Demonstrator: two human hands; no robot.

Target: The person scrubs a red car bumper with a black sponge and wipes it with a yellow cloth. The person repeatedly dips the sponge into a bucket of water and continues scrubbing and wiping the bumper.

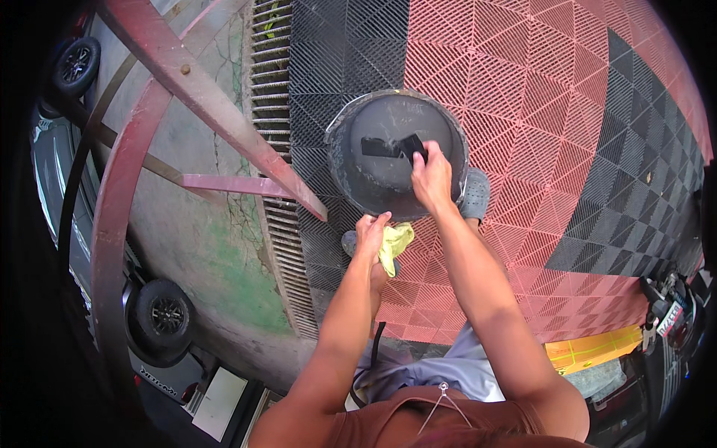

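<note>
A black bucket (340, 168) with a thin wire handle stands between my feet. Over it, my right hand (433, 175) grips a small black block-like piece (412, 146) whose exact kind I cannot make out. Beside that piece, inside the bucket's outline, shows a dark flat rectangle (379, 147); whether it is a separate thing or a reflection, I cannot tell. My left hand (369, 237) is closed at the bucket's near rim, thumb close to the edge, with a yellow-green cloth (395, 245) hanging from it.
Red and black grid floor tiles (523, 149) lie around the bucket, bordered on the left by a drain grate (272, 112). A worn red metal frame (216, 104) rises at the left, its foot near the bucket. Vehicle wheels (166, 316) are beyond it; a yellow box (594, 349) lies lower right.
</note>
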